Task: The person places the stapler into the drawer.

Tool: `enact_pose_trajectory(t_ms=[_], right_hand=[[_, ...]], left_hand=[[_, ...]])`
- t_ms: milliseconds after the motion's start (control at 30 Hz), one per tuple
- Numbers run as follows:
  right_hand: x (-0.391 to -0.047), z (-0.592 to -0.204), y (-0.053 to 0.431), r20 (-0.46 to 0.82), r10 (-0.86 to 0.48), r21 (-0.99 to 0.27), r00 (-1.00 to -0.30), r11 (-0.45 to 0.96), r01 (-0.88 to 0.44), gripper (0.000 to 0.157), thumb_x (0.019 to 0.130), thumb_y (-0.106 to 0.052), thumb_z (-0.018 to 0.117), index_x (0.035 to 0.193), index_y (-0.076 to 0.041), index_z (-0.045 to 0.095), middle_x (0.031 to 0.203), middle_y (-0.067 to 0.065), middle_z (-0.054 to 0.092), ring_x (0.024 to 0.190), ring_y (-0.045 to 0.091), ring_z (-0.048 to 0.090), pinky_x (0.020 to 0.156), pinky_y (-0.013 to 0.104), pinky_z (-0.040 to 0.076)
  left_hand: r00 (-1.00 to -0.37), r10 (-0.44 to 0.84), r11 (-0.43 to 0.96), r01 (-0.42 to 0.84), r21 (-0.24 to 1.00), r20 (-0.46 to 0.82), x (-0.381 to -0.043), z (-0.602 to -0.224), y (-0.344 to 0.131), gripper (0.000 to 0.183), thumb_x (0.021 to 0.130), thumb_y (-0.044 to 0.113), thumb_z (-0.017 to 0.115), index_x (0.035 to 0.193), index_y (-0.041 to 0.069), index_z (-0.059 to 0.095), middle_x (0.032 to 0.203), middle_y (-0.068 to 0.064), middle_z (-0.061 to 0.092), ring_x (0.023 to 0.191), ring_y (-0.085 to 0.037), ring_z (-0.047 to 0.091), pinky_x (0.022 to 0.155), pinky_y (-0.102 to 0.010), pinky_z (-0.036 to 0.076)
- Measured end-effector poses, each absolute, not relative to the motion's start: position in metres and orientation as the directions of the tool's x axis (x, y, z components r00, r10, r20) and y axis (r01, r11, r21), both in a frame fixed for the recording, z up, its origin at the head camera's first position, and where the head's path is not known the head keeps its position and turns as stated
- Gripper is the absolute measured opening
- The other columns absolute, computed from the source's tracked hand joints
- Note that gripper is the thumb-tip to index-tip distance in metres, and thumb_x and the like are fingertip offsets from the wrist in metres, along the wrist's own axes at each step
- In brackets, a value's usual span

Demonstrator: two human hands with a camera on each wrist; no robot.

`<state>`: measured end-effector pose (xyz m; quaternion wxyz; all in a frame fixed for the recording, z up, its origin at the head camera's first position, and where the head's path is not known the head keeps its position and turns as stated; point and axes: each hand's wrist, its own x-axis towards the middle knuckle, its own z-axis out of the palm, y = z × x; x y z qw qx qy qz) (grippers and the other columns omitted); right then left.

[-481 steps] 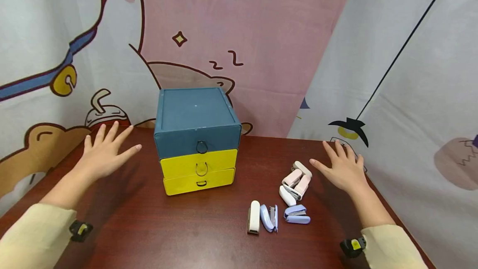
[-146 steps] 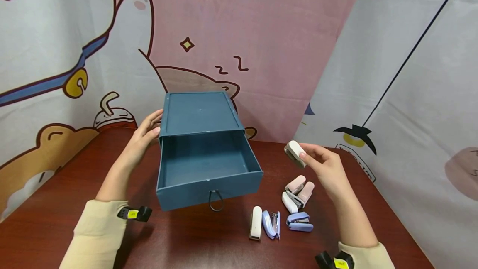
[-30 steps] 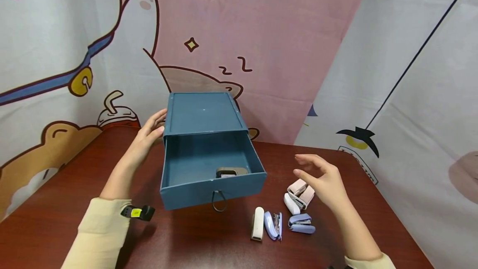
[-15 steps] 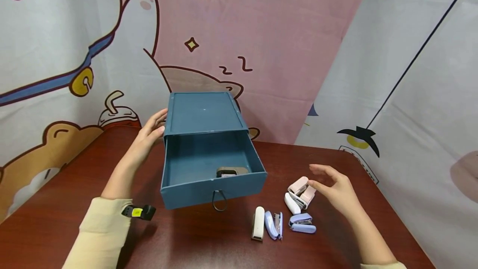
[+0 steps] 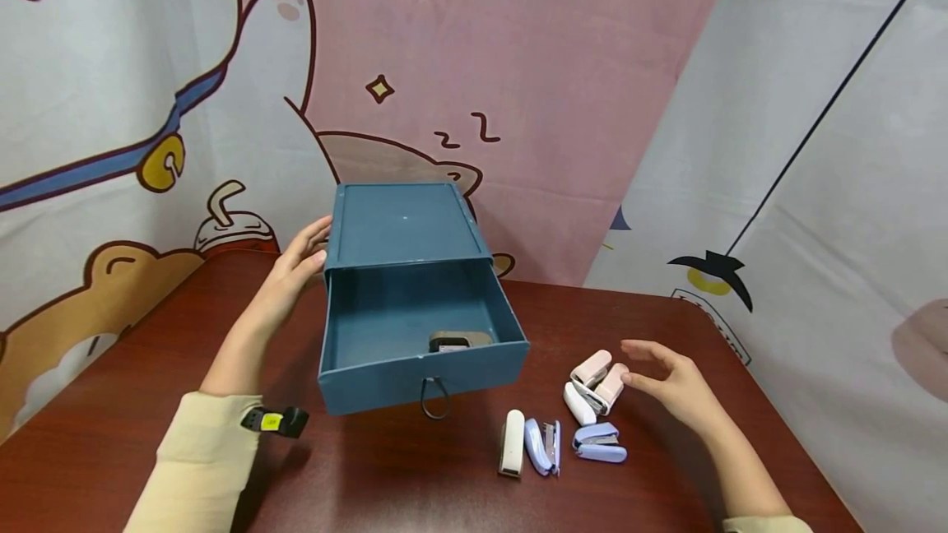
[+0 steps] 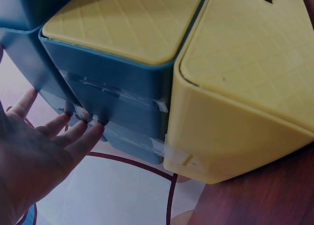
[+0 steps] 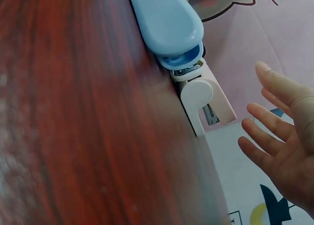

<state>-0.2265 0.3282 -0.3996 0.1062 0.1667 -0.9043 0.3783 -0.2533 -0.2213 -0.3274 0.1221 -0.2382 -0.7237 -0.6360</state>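
One rightmost pink stapler (image 5: 611, 386) lies on the table (image 5: 407, 475), long axis pointing away and slightly rightward, just left of the nearer right hand (image 5: 674, 381), thumb and fingers spread apart, holding nothing.

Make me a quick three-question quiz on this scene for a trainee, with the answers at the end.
1. True or false: the blue drawer stands open.

2. How many blue staplers show on the table?

3. What is the right hand holding?
A) a white stapler
B) nothing
C) the drawer's ring pull

Key:
1. True.
2. Two.
3. B; its fingers are apart, with nothing between them.
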Motion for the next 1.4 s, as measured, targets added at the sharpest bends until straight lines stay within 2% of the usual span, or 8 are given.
enact_pose_trajectory(t_ms=[300, 433, 633, 933, 1167, 1400], right_hand=[[-0.231, -0.415, 0.341, 0.240, -0.274, -0.740, -0.931, 0.570, -0.358, 0.051, 0.085, -0.017, 0.074, 0.129, 0.002, 0.056, 0.121, 0.019, 0.061, 0.105, 0.017, 0.060, 0.079, 0.022, 0.049], [-0.233, -0.421, 0.344, 0.198, -0.287, -0.760, -0.937, 0.559, -0.331, 0.050, 0.085, -0.018, 0.073, 0.129, 0.001, 0.056, 0.121, 0.017, 0.061, 0.106, 0.013, 0.059, 0.081, 0.021, 0.048], [-0.234, -0.424, 0.344, 0.138, -0.285, -0.775, -0.948, 0.566, -0.283, 0.052, 0.086, -0.021, 0.073, 0.130, -0.001, 0.056, 0.121, 0.017, 0.061, 0.106, 0.017, 0.059, 0.081, 0.023, 0.047], [-0.233, -0.427, 0.345, 0.125, -0.277, -0.799, -0.953, 0.541, -0.262, 0.049, 0.085, -0.018, 0.074, 0.128, -0.002, 0.058, 0.115, 0.016, 0.062, 0.096, 0.019, 0.060, 0.077, 0.025, 0.049], [-0.231, -0.427, 0.343, 0.139, -0.271, -0.813, -0.953, 0.517, -0.266, 0.039, 0.083, -0.012, 0.074, 0.118, 0.001, 0.064, 0.110, 0.016, 0.064, 0.084, 0.017, 0.060, 0.070, 0.027, 0.051], [-0.231, -0.426, 0.342, 0.168, -0.226, -0.803, -0.960, 0.534, -0.266, 0.034, 0.082, -0.011, 0.075, 0.113, 0.000, 0.065, 0.105, 0.012, 0.065, 0.085, 0.017, 0.059, 0.069, 0.027, 0.050]], left_hand=[[-0.850, 0.197, 0.066, 0.508, 0.859, 0.488, -0.254, -0.329, -0.222, 0.054, 0.101, 0.018, 0.040, 0.152, 0.010, 0.025, 0.151, -0.016, 0.028, 0.128, -0.021, 0.036, 0.093, -0.024, 0.039], [-0.848, 0.199, 0.061, 0.511, 0.858, 0.491, -0.254, -0.329, -0.221, 0.054, 0.101, 0.018, 0.039, 0.152, 0.010, 0.025, 0.151, -0.017, 0.028, 0.128, -0.022, 0.036, 0.093, -0.024, 0.039], [-0.853, 0.198, 0.077, 0.504, 0.860, 0.483, -0.254, -0.329, -0.221, 0.054, 0.102, 0.021, 0.040, 0.152, 0.011, 0.025, 0.151, -0.016, 0.027, 0.130, -0.024, 0.035, 0.094, -0.028, 0.039], [-0.858, 0.200, 0.096, 0.498, 0.862, 0.473, -0.254, -0.329, -0.221, 0.054, 0.102, 0.022, 0.039, 0.153, 0.013, 0.024, 0.152, -0.016, 0.027, 0.130, -0.026, 0.034, 0.096, -0.035, 0.037], [-0.860, 0.199, 0.086, 0.493, 0.866, 0.470, -0.253, -0.329, -0.221, 0.053, 0.103, 0.021, 0.039, 0.153, 0.012, 0.024, 0.151, -0.016, 0.027, 0.130, -0.024, 0.034, 0.097, -0.034, 0.036], [-0.860, 0.202, 0.090, 0.493, 0.865, 0.469, -0.253, -0.329, -0.222, 0.054, 0.103, 0.022, 0.039, 0.153, 0.012, 0.023, 0.152, -0.015, 0.027, 0.130, -0.025, 0.034, 0.097, -0.034, 0.036]])
